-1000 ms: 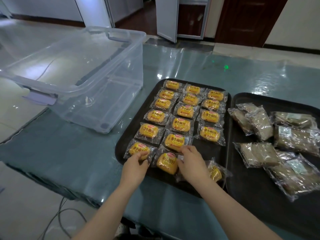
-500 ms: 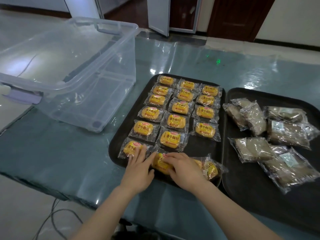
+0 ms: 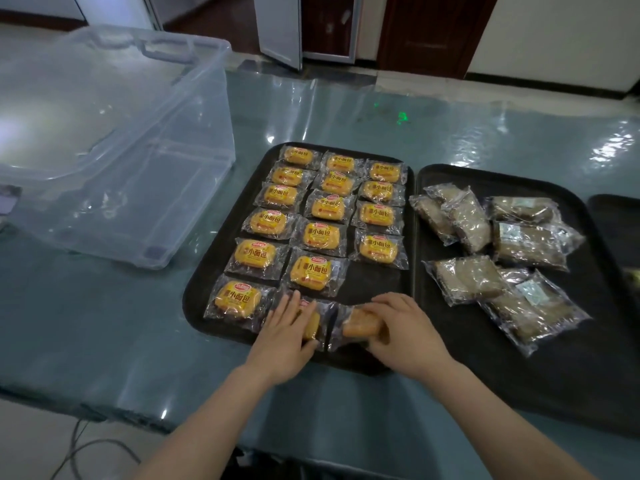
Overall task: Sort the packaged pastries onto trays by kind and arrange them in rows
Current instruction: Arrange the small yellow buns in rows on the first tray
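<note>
1. A storage bin (image 3: 114,143) is sitting on the tabletop (image 3: 104,317), at the left.
2. The left tray (image 3: 207,282) is lying just right of the bin, carrying bread packets (image 3: 313,271) in three rows.
3. The right tray (image 3: 588,358) is lying just beside it, holding cake packets (image 3: 467,278) in a loose cluster.
4. Both hands, left hand (image 3: 280,341) and right hand (image 3: 405,334), are resting on packets at the left tray's near edge.

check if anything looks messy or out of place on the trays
The brown packs on the right tray lie jumbled and overlapping, not in rows. On the left tray, the right column stops short, with a bare gap.
</note>
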`<state>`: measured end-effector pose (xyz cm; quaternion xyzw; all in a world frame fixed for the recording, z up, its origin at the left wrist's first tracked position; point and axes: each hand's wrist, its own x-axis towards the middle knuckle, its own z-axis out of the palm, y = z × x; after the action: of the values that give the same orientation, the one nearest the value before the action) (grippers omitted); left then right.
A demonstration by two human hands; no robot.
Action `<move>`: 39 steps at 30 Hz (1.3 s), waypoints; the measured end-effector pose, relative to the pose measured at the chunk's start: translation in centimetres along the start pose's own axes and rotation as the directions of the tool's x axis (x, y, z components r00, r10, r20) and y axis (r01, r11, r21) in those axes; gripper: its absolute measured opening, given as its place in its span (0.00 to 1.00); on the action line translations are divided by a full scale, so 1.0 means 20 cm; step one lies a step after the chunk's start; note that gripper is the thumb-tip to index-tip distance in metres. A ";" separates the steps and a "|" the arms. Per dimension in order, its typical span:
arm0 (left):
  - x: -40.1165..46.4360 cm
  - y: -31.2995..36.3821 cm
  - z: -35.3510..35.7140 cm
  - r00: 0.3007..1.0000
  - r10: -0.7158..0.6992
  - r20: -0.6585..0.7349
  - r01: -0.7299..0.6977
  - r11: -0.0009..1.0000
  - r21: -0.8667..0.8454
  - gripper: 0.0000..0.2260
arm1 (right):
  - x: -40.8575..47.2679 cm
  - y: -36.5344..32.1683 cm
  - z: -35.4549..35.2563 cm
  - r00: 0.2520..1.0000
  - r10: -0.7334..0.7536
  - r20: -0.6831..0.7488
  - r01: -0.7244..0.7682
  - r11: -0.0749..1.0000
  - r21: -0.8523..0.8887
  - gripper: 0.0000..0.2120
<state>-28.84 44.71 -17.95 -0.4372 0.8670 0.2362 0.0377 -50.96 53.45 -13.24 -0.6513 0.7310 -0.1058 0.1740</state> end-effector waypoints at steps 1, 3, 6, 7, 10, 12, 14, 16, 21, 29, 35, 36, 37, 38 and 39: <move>0.00 -0.01 0.01 1.000 0.003 -0.006 -0.003 1.000 -0.001 0.33 | 0.00 0.00 -0.01 0.997 0.013 -0.073 -0.008 0.998 0.065 0.23; -0.01 -0.01 0.03 1.000 0.006 -0.021 -0.006 1.000 0.002 0.33 | 0.00 0.00 -0.05 0.978 0.125 -0.168 -0.086 0.971 0.221 0.14; -0.01 -0.03 0.04 0.999 0.010 -0.034 -0.010 1.000 0.000 0.33 | 0.05 0.01 -0.09 0.907 0.377 -0.189 -0.244 0.835 0.493 0.06; -0.01 -0.04 0.05 0.999 0.010 -0.035 -0.010 1.000 0.001 0.33 | 0.07 0.02 -0.10 0.880 0.439 -0.182 -0.272 0.779 0.564 0.05; -0.01 -0.04 0.04 1.000 0.011 -0.028 -0.010 1.000 0.012 0.34 | 0.14 0.04 -0.12 0.849 0.498 -0.173 -0.296 0.722 0.625 0.04; 0.00 -0.03 0.04 1.000 0.014 -0.012 -0.014 1.000 0.015 0.34 | 0.19 0.05 -0.12 0.851 0.489 -0.191 -0.284 0.736 0.615 0.09; 0.00 -0.03 0.03 1.000 0.013 0.006 -0.013 1.000 0.013 0.34 | 0.24 0.06 -0.13 0.848 0.493 -0.195 -0.278 0.726 0.629 0.11; 0.00 -0.03 0.03 1.000 0.014 0.014 -0.014 1.000 0.015 0.34 | 0.29 0.07 -0.13 0.848 0.499 -0.179 -0.289 0.719 0.632 0.11; 0.00 -0.03 0.03 1.000 0.010 0.029 -0.010 1.000 0.008 0.34 | 0.32 0.07 -0.10 0.892 0.447 -0.069 -0.383 0.828 0.409 0.26; 0.00 -0.04 0.03 0.999 0.008 0.035 -0.009 1.000 0.012 0.34 | 0.34 0.03 -0.08 0.843 0.530 -0.089 -0.313 0.619 0.720 0.25; 0.00 -0.01 -0.02 0.997 -0.009 0.080 0.015 0.997 -0.081 0.35 | 0.34 -0.06 -0.16 0.865 0.445 -0.231 -0.176 0.701 0.691 0.19; 0.01 0.00 -0.05 0.995 -0.012 0.095 0.024 0.992 -0.122 0.34 | 0.34 -0.08 -0.17 0.874 0.422 -0.242 -0.165 0.725 0.668 0.19; 0.01 0.00 -0.08 0.995 -0.011 0.095 0.026 0.988 -0.153 0.33 | 0.34 -0.09 -0.18 0.880 0.398 -0.260 -0.157 0.760 0.631 0.18; 0.02 0.01 -0.11 0.997 -0.013 0.076 0.026 0.984 -0.175 0.32 | 0.35 -0.10 -0.20 0.885 0.368 -0.287 -0.146 0.802 0.579 0.18; 0.03 0.03 -0.15 0.999 -0.020 0.040 0.027 0.980 -0.198 0.32 | 0.35 -0.11 -0.21 0.890 0.327 -0.318 -0.129 0.849 0.512 0.17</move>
<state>-29.19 43.32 -15.30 -0.4445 0.8329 0.3293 0.0129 -51.24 45.97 -9.35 -0.4597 0.7752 -0.3894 0.1899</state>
